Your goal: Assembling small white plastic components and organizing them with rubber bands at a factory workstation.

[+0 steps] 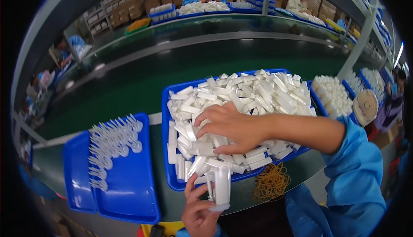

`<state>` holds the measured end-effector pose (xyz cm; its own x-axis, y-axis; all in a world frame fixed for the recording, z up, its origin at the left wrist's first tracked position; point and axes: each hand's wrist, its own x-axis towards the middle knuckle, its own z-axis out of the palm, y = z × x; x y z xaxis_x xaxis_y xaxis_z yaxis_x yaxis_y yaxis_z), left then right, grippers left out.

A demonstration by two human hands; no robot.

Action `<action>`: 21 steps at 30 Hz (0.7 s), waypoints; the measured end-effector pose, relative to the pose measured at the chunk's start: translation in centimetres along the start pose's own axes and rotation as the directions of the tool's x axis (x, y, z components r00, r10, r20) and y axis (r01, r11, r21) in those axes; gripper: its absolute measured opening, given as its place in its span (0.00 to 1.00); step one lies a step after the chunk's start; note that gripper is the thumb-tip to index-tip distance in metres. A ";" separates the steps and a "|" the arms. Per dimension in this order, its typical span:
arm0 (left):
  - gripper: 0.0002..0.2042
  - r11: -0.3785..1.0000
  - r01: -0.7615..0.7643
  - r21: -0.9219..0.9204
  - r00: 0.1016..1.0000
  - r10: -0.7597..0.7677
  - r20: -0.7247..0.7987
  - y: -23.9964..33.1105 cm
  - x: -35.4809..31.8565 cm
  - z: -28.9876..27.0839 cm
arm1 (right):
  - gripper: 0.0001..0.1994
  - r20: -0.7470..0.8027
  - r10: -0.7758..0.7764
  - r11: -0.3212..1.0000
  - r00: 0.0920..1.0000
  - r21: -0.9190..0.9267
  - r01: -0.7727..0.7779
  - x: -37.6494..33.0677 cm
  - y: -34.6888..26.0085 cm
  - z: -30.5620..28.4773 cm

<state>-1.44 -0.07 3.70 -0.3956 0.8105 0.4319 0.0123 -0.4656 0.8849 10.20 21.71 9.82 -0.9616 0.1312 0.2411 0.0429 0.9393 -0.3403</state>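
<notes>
Near the table's front edge my left hand (200,215) is closed on an upright white rectangular plastic piece (222,187) with clear edges. A thinner white part stands beside it, by the fingertips. My right hand (234,129) reaches from the right over a big blue tray (166,127), its fingers apart and touching the heap of similar white plastic pieces (275,91). Nothing shows gripped in it. Part of the heap is hidden under this hand and forearm.
Left are overlapping blue trays (124,198), one with rows of clear stemmed parts (112,142). Yellow rubber bands (272,182) lie beside the big tray. A small fan (365,106) and trays of white parts stand right. Beyond the green conveyor belt (142,71), people sit working.
</notes>
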 end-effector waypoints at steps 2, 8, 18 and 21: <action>0.14 0.999 -0.024 -0.046 0.989 0.017 -0.146 -0.5 0.0 0.2 | 0.18 0.076 0.000 0.991 0.997 -0.134 0.010 1.5 0.9 1.2; 0.08 0.990 -0.035 0.138 0.999 0.040 -0.035 0.6 -0.6 -0.3 | 0.13 0.049 -0.146 0.955 0.988 -0.253 0.154 3.0 2.5 2.5; 0.03 0.954 -0.281 0.106 0.959 0.275 0.066 0.4 -0.1 1.2 | 0.15 -0.158 -0.208 0.948 0.965 0.210 0.239 -3.7 -2.1 -1.6; 0.09 0.962 -0.272 0.032 0.962 0.271 0.015 -1.5 -0.8 1.8 | 0.11 -0.125 0.131 0.712 0.984 0.702 -0.005 -5.2 -3.9 -1.3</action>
<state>0.53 0.66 2.36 -0.3637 0.6589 0.6584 0.1490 -0.6566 0.7394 15.39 17.77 11.11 -0.9063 0.2913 0.3062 -0.1549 0.4452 -0.8819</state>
